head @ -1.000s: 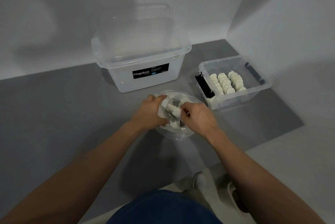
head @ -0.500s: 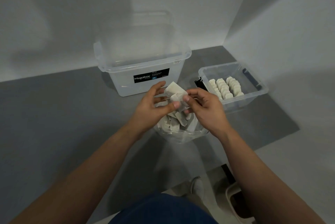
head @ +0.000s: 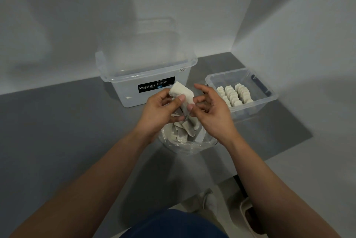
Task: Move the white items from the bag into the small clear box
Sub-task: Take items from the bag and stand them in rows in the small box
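Three rows of white items (head: 233, 96) stood in the small clear box (head: 270, 97); more lay jumbled in the bag (head: 192, 146). Above it the left hand (head: 159, 110) pinched a white piece (head: 182, 94); the right hand (head: 212, 112), earlier pinching too, had loosened, fingers spread.

The left hand (head: 159, 110) covers the lower part of the white piece (head: 182, 93) it grips. Both hands block the top of the bag (head: 192, 146), so the heap of pieces (head: 185, 131) inside shows only in part. Whether the right hand (head: 212, 114) pinches that piece or only comes near it, I cannot tell. Its fingers (head: 204, 88) hide the left end of the small clear box (head: 269, 100). The fine print on the big box's label (head: 156, 87) is too small to read. Both forearms run off the lower edge of the frame.
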The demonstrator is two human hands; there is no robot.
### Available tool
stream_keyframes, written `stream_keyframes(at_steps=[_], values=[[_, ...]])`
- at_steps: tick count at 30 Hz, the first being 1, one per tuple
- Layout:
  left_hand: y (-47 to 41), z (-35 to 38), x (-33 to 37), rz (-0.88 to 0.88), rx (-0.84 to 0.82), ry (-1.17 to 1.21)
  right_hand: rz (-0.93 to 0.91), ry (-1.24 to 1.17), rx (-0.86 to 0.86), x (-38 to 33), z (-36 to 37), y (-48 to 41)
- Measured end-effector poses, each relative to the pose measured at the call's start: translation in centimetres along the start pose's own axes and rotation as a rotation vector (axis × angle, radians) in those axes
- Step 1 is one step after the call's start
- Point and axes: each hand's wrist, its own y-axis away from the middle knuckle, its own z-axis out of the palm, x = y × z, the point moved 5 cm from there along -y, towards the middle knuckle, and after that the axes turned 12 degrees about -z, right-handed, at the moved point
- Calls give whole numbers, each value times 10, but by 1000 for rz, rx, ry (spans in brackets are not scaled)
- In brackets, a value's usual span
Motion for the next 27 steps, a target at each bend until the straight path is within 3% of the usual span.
stream_keyframes(at_steps=[8, 13, 20, 27], values=[[-9, 7, 1, 3, 68, -20, -59, 142, -10, -1, -11, 0], [-14, 11, 2, -62, 103, 87, -41, 97, 32, 4, -29, 0], [-24, 28, -2, -36, 131, -68, 2, -6, 209, 6, -63, -5], [-44, 64, -4, -56, 108, -4, 49, -44, 229, 6, -146, -30]])
